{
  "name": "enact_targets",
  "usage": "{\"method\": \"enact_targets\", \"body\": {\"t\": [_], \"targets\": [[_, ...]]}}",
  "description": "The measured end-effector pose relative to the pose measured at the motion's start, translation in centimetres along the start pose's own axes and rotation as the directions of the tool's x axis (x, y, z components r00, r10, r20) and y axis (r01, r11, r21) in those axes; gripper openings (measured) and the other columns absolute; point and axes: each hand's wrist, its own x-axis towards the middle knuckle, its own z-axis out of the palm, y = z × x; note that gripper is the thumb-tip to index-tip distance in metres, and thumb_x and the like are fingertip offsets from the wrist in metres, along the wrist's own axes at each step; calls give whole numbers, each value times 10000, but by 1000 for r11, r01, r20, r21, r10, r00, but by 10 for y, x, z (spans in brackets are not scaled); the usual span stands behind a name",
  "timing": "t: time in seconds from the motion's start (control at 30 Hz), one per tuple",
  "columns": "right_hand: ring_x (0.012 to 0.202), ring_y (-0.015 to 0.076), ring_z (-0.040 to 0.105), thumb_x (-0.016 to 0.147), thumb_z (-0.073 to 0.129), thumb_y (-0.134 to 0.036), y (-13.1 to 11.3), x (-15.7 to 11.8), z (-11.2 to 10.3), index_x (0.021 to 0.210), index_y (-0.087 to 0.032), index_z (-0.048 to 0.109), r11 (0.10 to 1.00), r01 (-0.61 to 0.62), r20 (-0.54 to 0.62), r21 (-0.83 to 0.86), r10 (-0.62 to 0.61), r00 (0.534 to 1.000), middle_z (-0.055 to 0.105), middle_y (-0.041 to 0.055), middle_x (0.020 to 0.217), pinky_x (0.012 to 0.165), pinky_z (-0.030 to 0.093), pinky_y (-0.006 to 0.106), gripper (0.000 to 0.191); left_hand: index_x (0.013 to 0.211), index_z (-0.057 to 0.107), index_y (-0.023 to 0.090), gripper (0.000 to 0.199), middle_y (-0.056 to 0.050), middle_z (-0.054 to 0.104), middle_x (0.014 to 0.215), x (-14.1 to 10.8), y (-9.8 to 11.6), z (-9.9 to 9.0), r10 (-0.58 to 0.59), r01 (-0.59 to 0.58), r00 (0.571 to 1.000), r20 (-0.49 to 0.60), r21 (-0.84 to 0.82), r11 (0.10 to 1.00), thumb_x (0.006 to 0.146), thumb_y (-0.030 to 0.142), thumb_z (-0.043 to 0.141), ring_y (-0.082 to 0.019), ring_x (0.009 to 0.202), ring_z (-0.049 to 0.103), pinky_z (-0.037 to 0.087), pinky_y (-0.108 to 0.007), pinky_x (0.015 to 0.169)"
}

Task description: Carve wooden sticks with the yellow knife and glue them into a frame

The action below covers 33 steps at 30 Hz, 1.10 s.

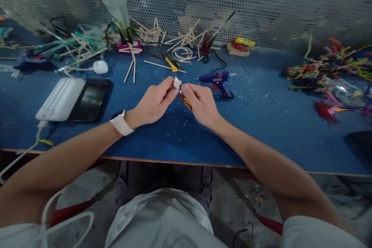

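Both hands meet above the middle of the blue table (186,139). My left hand (155,100) pinches a small whitish piece (177,83) between thumb and fingers. Closed around a small tool with a yellow part (187,101), my right hand (201,102) touches the same piece from the right; the tool's tip is too small to make out. A blue glue gun (217,81) with a lit red light lies just beyond my right hand. Behind the hands rests a yellow and black cutter (171,62).
Wooden sticks (188,38), a coil of clear tubing (182,54) and a pink power strip (129,47) lie by the mesh panel. At left are a white power bank (61,99) and a black phone (90,100). Colourful fuzzy strands (328,69) lie at right.
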Motion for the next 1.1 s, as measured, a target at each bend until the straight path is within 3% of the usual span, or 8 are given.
{"method": "enact_targets", "body": {"t": [0.2,0.37,0.47,0.63,1.1], "targets": [[594,157,499,1135,509,-842,-1,-2,3,802,-231,633,1000,2,-24,20,-1,1000,564,-13,636,611,367,348,707,942,505,250,485,16,579,746,-3,3,5,-8,9,996,-83,16,1000,1225,641,460,-149,615,536,410,-331,619],[600,158,499,1156,483,-821,-2,-3,5,823,-235,635,1000,-10,-50,18,11,999,570,-9,651,607,364,345,691,924,549,246,507,26,493,697,-3,6,7,-49,43,988,-150,-44,998,1212,660,497,-136,579,438,349,-325,571],[633,164,513,1147,477,-839,0,-2,3,809,-232,626,1000,22,-47,-20,-23,999,582,3,671,621,358,347,711,983,567,255,460,38,457,689,-4,2,7,-89,74,990,-108,-135,988,1211,651,510,-134,565,406,344,-323,559],[634,156,489,1155,474,-829,2,-1,1,798,-220,626,998,50,-4,-43,-51,999,591,4,692,639,339,352,721,1020,558,254,427,34,495,725,-3,-3,7,-48,38,998,-50,-180,983,1197,642,554,-139,597,446,380,-318,577],[654,158,500,1167,482,-803,3,0,0,797,-219,624,998,58,23,-32,-58,998,597,9,700,630,331,345,705,1011,536,247,367,27,586,747,-2,-5,4,58,-60,997,-41,-30,998,1237,534,503,-134,607,546,404,-309,588]]}}
